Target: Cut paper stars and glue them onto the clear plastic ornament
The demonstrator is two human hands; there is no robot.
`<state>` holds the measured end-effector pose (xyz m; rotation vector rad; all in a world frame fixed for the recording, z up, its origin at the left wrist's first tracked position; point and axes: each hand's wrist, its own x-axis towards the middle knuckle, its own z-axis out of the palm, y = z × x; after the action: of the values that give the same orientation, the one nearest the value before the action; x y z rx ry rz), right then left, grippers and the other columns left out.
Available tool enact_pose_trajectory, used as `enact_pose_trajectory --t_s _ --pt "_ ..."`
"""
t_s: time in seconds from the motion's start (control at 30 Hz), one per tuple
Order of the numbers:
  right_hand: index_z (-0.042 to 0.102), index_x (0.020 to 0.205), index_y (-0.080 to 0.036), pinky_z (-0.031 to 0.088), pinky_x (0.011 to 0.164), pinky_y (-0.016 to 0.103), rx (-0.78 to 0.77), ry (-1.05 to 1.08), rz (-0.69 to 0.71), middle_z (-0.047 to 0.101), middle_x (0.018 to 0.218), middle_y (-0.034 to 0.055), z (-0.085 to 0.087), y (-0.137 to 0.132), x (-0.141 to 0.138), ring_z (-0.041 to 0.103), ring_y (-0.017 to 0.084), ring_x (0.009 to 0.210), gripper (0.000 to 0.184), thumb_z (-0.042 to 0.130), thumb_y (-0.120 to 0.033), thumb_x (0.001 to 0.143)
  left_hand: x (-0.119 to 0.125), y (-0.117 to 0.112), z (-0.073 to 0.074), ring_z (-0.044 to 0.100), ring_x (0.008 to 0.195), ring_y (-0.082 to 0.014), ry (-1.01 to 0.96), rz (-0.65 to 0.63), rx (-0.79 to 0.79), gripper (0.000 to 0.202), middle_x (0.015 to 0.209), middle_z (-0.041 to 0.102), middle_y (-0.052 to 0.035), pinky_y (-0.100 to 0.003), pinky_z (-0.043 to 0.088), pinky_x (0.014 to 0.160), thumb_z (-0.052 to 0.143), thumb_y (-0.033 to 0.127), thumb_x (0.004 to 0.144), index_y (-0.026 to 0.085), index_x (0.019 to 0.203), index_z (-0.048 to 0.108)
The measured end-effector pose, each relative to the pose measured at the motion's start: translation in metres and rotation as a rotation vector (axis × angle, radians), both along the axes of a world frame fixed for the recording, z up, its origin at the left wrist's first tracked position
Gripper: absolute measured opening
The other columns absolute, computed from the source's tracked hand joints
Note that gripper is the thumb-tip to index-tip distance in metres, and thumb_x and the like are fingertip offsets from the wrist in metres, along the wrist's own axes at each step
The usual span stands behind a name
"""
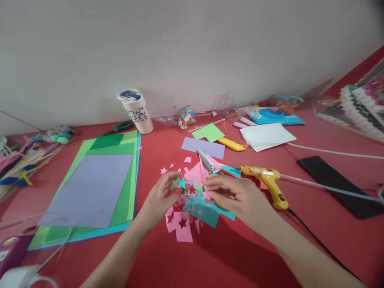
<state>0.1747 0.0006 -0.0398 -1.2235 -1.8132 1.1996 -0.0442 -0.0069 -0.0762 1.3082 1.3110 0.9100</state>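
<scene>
My left hand (pixel 162 197) curls around the left side of a clear plastic piece (pixel 195 204) dotted with green, blue, red and pink paper stars. The exact shape of this see-through piece is hard to make out. At its right side, my right hand (pixel 232 197) pinches a small pink paper star (pixel 206 195) against or close to it. Under both hands lie pink paper scraps (pixel 183 234) with star-shaped holes and a piece of turquoise paper (pixel 210 216). Scissors (pixel 207 162) rest just beyond the right hand, blades pointing away, their handles partly hidden.
A yellow glue gun (pixel 267 178) lies to the right, its cord trailing forward, near a black phone (pixel 339 186). Stacked coloured sheets (pixel 90 188) cover the left. Behind are a white tumbler (pixel 138 112), a star-covered ball (pixel 186 117), a yellow cutter (pixel 232 144) and white paper (pixel 267 136).
</scene>
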Motion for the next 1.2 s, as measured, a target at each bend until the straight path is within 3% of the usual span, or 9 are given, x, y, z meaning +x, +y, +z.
enact_pose_trajectory --t_s 0.13,0.27,0.43,0.67,0.83,1.03,1.2 --pt "0.060 0.076 -0.022 0.050 0.060 0.024 0.086 -0.086 0.006 0.068 0.074 -0.0004 0.003 -0.002 0.002 0.064 0.014 0.066 0.011 0.054 -0.019 0.084 -0.004 -0.014 0.007 0.048 0.122 -0.0217 0.063 0.077 0.104 0.035 0.127 0.050 -0.0051 -0.042 0.039 0.102 0.054 0.013 0.077 0.027 0.109 0.053" --pt "0.058 0.077 -0.022 0.048 0.067 0.027 0.187 -0.140 0.049 0.067 0.079 0.0011 0.005 -0.004 0.002 0.062 0.016 0.074 0.013 0.051 -0.017 0.087 0.008 -0.036 0.014 0.041 0.128 -0.0238 0.269 0.133 0.282 0.013 0.128 0.047 -0.0036 -0.044 0.036 0.105 0.055 0.019 0.084 0.028 0.091 0.061" --pt "0.058 0.076 -0.021 0.046 0.066 0.026 0.190 -0.118 0.048 0.062 0.078 0.0014 0.001 -0.006 0.000 0.059 0.015 0.072 0.014 0.054 -0.012 0.086 0.027 -0.053 0.013 0.034 0.134 -0.0279 0.496 0.101 0.341 0.017 0.144 0.034 -0.0045 -0.051 0.034 0.105 0.050 0.026 0.091 0.030 0.096 0.066" --pt "0.057 0.075 -0.022 0.047 0.065 0.026 0.132 -0.111 0.054 0.064 0.078 0.0001 -0.004 -0.010 -0.001 0.059 0.015 0.073 0.015 0.054 -0.011 0.085 0.039 -0.054 0.010 0.018 0.142 -0.0338 0.695 0.116 0.398 0.020 0.154 0.024 -0.0043 -0.061 0.027 0.108 0.050 0.026 0.091 0.028 0.102 0.067" --pt "0.057 0.074 -0.022 0.047 0.067 0.026 0.175 -0.129 0.050 0.064 0.077 0.0000 -0.005 -0.009 -0.002 0.059 0.015 0.073 0.015 0.054 -0.011 0.084 0.045 -0.055 0.002 0.020 0.142 -0.0337 0.670 0.147 0.380 0.027 0.155 0.025 -0.0081 -0.061 0.025 0.109 0.051 0.031 0.091 0.027 0.115 0.062" --pt "0.056 0.075 -0.021 0.047 0.065 0.025 0.192 -0.126 0.068 0.063 0.076 -0.0002 -0.007 -0.008 -0.001 0.058 0.014 0.070 0.016 0.054 -0.008 0.083 0.045 -0.055 -0.001 0.023 0.141 -0.0304 0.409 0.159 0.216 0.021 0.154 0.025 -0.0021 -0.057 0.033 0.106 0.050 0.029 0.091 0.031 0.104 0.066" --pt "0.056 0.074 -0.020 0.045 0.063 0.025 0.261 -0.177 0.074 0.063 0.075 0.0010 -0.010 -0.007 -0.002 0.058 0.015 0.070 0.017 0.054 -0.007 0.083 0.045 -0.054 -0.003 0.024 0.140 -0.0309 0.407 0.181 0.222 0.020 0.153 0.027 -0.0021 -0.058 0.031 0.107 0.050 0.024 0.091 0.030 0.096 0.068"
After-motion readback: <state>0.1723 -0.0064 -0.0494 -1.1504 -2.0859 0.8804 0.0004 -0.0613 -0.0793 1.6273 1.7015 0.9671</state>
